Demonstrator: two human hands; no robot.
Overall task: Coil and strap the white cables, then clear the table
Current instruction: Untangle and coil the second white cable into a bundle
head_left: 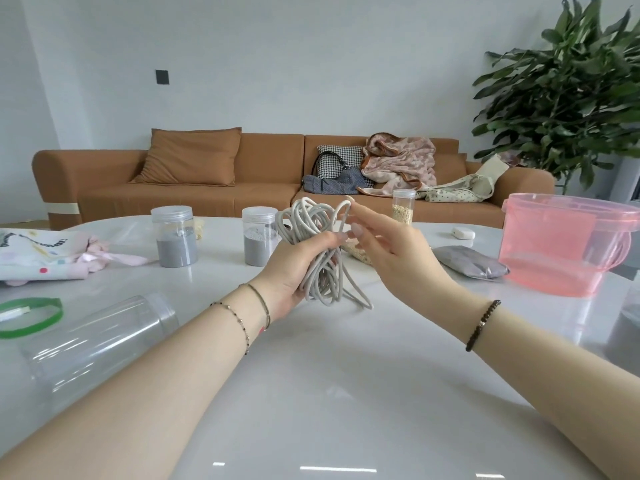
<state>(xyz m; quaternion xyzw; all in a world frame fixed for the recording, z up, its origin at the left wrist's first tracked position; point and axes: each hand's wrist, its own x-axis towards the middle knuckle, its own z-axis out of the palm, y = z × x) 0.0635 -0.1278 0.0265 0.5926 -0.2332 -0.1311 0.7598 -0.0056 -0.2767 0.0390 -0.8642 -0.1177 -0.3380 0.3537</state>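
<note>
White cable bundle (320, 251), one, is gripped by the left hand (294, 268); the right hand (388, 247), outstretched, touches one loop (341, 210).

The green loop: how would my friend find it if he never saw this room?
Look at the big white table, then its left edge. Beside the clear jar lying on its side rests the green loop, flat. It is the only green thing on the table.
</note>
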